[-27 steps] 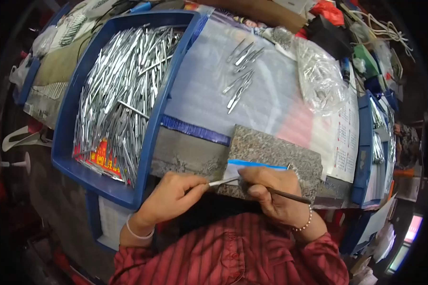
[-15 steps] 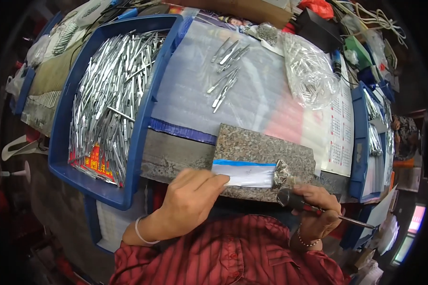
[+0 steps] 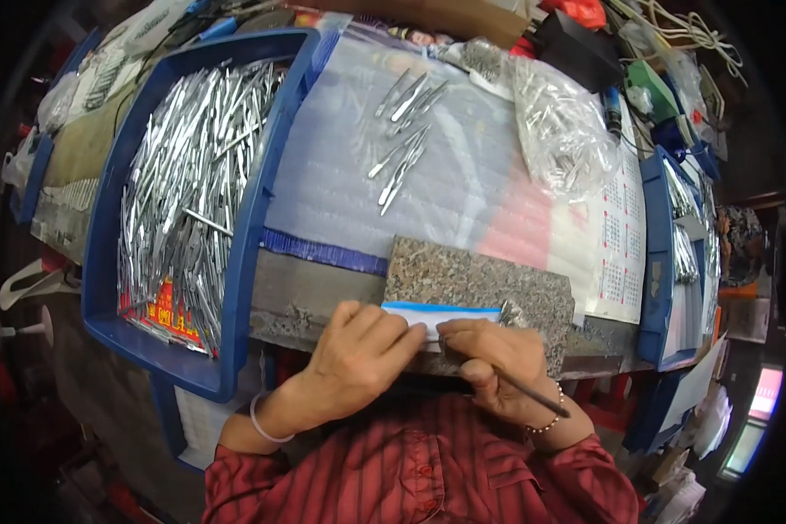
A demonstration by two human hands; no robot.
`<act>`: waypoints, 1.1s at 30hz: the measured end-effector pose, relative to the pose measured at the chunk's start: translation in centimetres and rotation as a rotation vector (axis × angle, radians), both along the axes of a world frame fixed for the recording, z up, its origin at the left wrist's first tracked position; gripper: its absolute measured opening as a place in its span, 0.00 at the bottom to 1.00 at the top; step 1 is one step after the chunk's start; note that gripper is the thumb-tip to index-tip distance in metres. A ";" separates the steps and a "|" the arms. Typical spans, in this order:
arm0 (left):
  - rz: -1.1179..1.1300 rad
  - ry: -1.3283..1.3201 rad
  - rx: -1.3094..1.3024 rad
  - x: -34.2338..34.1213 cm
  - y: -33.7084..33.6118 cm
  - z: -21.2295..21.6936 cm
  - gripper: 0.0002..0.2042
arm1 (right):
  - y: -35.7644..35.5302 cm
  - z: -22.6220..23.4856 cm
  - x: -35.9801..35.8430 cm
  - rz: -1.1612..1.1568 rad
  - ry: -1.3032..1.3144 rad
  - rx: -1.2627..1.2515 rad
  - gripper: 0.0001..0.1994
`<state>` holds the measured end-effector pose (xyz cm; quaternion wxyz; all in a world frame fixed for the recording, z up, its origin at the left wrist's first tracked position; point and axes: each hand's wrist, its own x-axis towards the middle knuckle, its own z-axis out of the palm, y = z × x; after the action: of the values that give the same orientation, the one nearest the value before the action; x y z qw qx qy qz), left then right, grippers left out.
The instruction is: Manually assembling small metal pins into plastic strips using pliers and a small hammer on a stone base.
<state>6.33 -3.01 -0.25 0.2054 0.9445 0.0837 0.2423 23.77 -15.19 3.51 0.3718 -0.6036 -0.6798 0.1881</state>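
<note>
Lower centre of the frame: two bare hands are working close together at the near edge of a speckled stone slab (image 3: 476,275). The right hand (image 3: 508,360) is gripping a dark rod-shaped tool (image 3: 534,395) — its slim end is slanting out of the fist toward the lower right, the other end hiding under the fingers. The left hand (image 3: 365,351) is curling its fingers inward, thumb and fingertips meeting near the right hand's; I cannot tell whether it is holding anything. Between and behind the fingertips, a white pad (image 3: 434,320) with a blue far edge is lying on the slab. A small shiny clump (image 3: 513,312) is sitting at the pad's right end, partly behind the right hand.

Left of the frame: a large blue tray (image 3: 246,253) is holding a heap of slim silvery metal pieces (image 3: 192,166). Upper centre: a few loose metal pieces (image 3: 404,144) are lying slantwise on a translucent sheet (image 3: 463,188). Upper right: a clear plastic bag (image 3: 561,131) is bulging with silvery contents — printed paper (image 3: 616,262) is showing below it.
</note>
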 end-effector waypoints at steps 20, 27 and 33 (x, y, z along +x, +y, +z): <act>0.043 -0.014 -0.107 -1.4 0.4 -0.4 0.08 | -0.1 1.2 -0.1 -0.119 0.096 -0.021 0.14; 0.039 -0.001 -0.172 -1.1 0.5 -0.1 0.09 | -3.0 1.9 1.1 -0.339 0.270 0.033 0.21; 0.026 0.023 -0.171 -0.7 0.2 -0.2 0.08 | -2.0 3.0 0.9 -0.121 0.198 0.048 0.19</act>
<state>5.64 -2.80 -0.42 0.2811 0.9252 0.1186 0.2258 24.70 -17.18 6.52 0.4621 -0.6129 -0.6064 0.2077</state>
